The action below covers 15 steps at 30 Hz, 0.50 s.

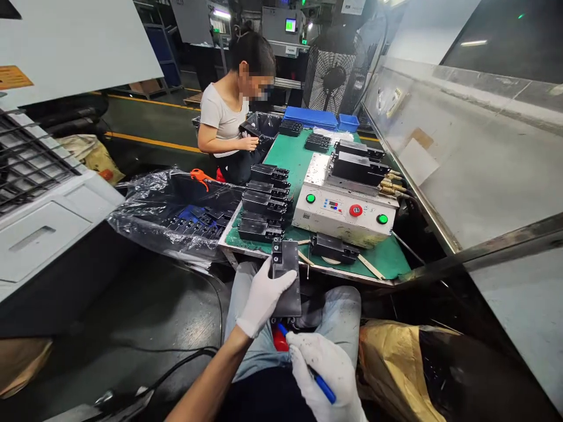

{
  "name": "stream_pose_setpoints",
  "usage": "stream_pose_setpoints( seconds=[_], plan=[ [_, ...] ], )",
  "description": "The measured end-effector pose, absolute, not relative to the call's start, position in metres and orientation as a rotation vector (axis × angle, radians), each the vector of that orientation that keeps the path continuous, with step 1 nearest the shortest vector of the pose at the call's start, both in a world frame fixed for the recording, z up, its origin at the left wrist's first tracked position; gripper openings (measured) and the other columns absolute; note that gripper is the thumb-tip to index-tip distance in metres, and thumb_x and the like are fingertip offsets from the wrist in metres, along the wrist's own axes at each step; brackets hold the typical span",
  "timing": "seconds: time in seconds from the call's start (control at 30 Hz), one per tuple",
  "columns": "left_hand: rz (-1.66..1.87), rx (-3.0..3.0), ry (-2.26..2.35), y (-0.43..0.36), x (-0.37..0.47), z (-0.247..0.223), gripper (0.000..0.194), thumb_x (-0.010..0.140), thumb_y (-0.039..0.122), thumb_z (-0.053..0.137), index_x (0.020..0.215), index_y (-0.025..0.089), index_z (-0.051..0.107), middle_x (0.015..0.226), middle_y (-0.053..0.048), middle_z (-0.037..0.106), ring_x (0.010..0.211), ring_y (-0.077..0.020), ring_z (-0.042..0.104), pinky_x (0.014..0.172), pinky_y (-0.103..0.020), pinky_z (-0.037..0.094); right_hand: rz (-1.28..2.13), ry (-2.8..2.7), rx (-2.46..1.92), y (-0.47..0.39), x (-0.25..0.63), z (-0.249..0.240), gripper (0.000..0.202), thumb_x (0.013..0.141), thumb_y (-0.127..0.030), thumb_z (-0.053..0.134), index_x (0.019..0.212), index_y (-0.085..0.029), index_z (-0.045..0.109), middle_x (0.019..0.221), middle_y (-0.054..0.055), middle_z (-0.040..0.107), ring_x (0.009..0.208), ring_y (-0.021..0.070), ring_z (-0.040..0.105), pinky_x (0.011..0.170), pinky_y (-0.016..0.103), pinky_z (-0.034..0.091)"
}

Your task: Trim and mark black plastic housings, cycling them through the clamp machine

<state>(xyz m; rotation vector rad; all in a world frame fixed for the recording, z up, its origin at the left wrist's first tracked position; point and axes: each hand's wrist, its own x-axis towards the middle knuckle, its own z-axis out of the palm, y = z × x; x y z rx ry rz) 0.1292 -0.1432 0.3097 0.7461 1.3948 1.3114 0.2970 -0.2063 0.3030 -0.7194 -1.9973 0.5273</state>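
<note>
My left hand [263,293], in a white glove, is closed around a black rectangular plastic part [288,293] held above my lap. Small round fittings show at the part's upper left corner and along its lower end. In my gloved right hand [325,369] is a slim blue pen-like tool [324,388], its tip at the lower edge of the black part. Whether the tip touches the part I cannot tell. Just beyond, another black part [334,248] lies at the table's front edge, and several more black parts [264,202] are lined up at its left side.
On the green table [281,153] stands a white machine [343,214] with green and red buttons and black parts on top. A co-worker [224,117] sits at the far left. Beside the table is a plastic-lined bin [153,205] with an orange air gun [201,177]. A yellow sack [391,357] is at right.
</note>
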Motion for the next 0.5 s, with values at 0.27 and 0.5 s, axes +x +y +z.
stream_pose_setpoints(
  seconds=[0.27,0.5],
  plan=[
    [1.325,0.756,1.424,-0.145,0.126,0.300,0.050,0.081,0.042,0.073,0.125,0.019,0.066,0.121,-0.010,0.076,0.106,-0.0241,0.069,0.098,-0.037,0.053,0.531,-1.944,-0.749,-0.213,0.304,0.300,0.034,0.085,0.003,0.064,0.111,-0.018,0.071,0.091,0.007,0.080,0.078,0.0200,0.077,0.072,0.029,0.065],
    [1.371,0.677,1.397,-0.142,0.127,0.294,0.051,0.079,0.044,0.077,0.124,0.022,0.067,0.120,-0.006,0.078,0.104,-0.0214,0.071,0.099,-0.035,0.054,0.447,-1.908,-0.878,-0.214,0.314,0.288,0.033,0.087,0.003,0.063,0.110,-0.018,0.073,0.095,0.009,0.080,0.084,0.0232,0.078,0.075,0.033,0.067]
  ],
)
